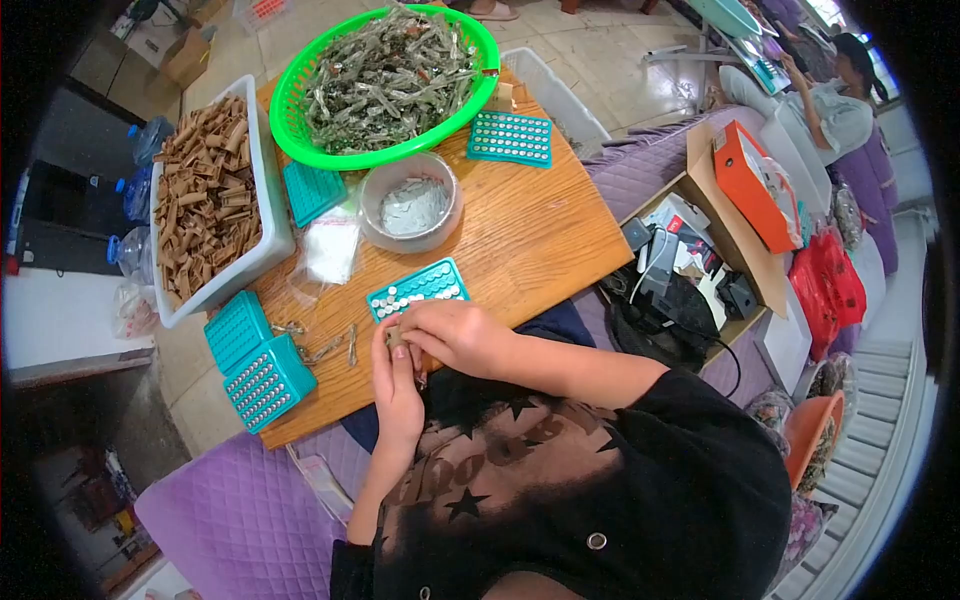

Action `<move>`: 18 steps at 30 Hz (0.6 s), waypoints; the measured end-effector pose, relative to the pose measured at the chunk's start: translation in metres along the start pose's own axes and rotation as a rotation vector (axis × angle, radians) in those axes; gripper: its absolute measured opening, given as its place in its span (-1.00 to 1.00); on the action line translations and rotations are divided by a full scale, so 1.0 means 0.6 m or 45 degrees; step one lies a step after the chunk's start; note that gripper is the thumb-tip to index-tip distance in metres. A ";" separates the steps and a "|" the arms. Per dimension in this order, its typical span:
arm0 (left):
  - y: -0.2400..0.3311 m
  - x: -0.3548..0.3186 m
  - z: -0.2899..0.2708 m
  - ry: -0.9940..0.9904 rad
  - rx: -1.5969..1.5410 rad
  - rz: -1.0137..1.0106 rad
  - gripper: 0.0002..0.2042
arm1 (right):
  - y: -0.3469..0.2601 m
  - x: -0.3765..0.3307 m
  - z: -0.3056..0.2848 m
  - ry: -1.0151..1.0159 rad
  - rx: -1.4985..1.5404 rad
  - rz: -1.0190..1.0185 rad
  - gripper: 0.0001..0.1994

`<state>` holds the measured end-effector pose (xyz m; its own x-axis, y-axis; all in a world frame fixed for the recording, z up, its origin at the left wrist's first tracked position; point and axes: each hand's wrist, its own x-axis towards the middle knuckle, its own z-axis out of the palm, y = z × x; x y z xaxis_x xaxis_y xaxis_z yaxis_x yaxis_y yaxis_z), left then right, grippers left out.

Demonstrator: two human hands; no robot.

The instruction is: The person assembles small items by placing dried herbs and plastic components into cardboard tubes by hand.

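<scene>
Both my hands meet at the near edge of the wooden table. My left hand and my right hand pinch one small brown paper tube between their fingers. Just beyond them lies a teal holed tray, partly filled with white-topped tubes. A few thin dried strips lie to the left of my hands.
A green basket of dried leaves stands at the back. A white bin of brown tubes sits left, a clear bowl in the middle. More teal trays lie left. Another person sits at the far right.
</scene>
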<state>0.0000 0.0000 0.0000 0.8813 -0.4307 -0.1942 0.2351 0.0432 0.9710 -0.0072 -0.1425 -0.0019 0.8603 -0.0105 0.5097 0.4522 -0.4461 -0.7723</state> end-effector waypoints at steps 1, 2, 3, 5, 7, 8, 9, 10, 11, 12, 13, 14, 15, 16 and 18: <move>0.001 -0.001 0.000 0.019 -0.034 -0.011 -0.63 | -0.005 0.001 0.000 0.025 0.029 0.036 -0.83; 0.001 0.001 0.002 0.045 -0.072 -0.013 -0.64 | -0.005 0.003 -0.003 0.043 0.059 0.063 -0.83; 0.005 0.003 0.006 0.055 -0.073 -0.008 -0.64 | -0.006 0.004 -0.006 0.036 0.065 0.056 -0.83; 0.012 0.002 0.009 0.062 -0.108 0.006 -0.65 | -0.010 0.000 -0.007 0.052 0.070 0.108 -0.84; 0.013 0.000 0.007 0.057 -0.073 0.029 -0.65 | -0.007 0.004 -0.006 0.067 0.045 0.046 -0.84; 0.013 -0.001 0.007 0.042 -0.040 0.050 -0.65 | -0.006 0.006 -0.005 0.089 0.013 -0.014 -0.84; 0.014 0.000 0.010 0.043 -0.043 0.049 -0.65 | -0.001 0.005 -0.004 0.086 0.012 -0.014 -0.84; 0.018 0.000 0.014 0.060 0.049 0.058 -0.65 | 0.005 0.002 -0.002 0.117 -0.030 -0.061 -0.84; 0.020 0.002 0.017 0.074 0.141 0.066 -0.65 | 0.008 0.001 -0.003 0.150 -0.073 -0.107 -0.83; 0.018 0.004 0.016 0.079 0.142 0.068 -0.65 | 0.008 0.002 -0.004 0.148 -0.070 -0.111 -0.83; 0.014 0.006 0.013 0.038 0.095 0.025 -0.63 | 0.005 0.002 -0.010 0.070 -0.019 -0.022 -0.80; 0.012 0.006 0.011 -0.005 0.047 -0.017 -0.61 | 0.002 0.003 -0.019 -0.006 0.030 0.067 -0.77; 0.014 0.004 0.004 0.002 0.049 -0.011 -0.61 | -0.004 0.014 -0.028 -0.009 0.035 0.058 -0.77; 0.015 -0.001 -0.004 -0.074 -0.001 -0.035 -0.57 | -0.010 0.027 -0.041 -0.086 0.163 0.084 -0.72; 0.050 0.013 -0.008 -0.332 -0.152 -0.146 -0.45 | 0.007 0.034 -0.075 -0.414 0.308 0.059 -0.60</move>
<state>0.0158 0.0021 0.0270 0.7149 -0.6553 -0.2440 0.3870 0.0801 0.9186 0.0017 -0.1845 0.0224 0.8930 0.2753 0.3559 0.4203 -0.2277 -0.8783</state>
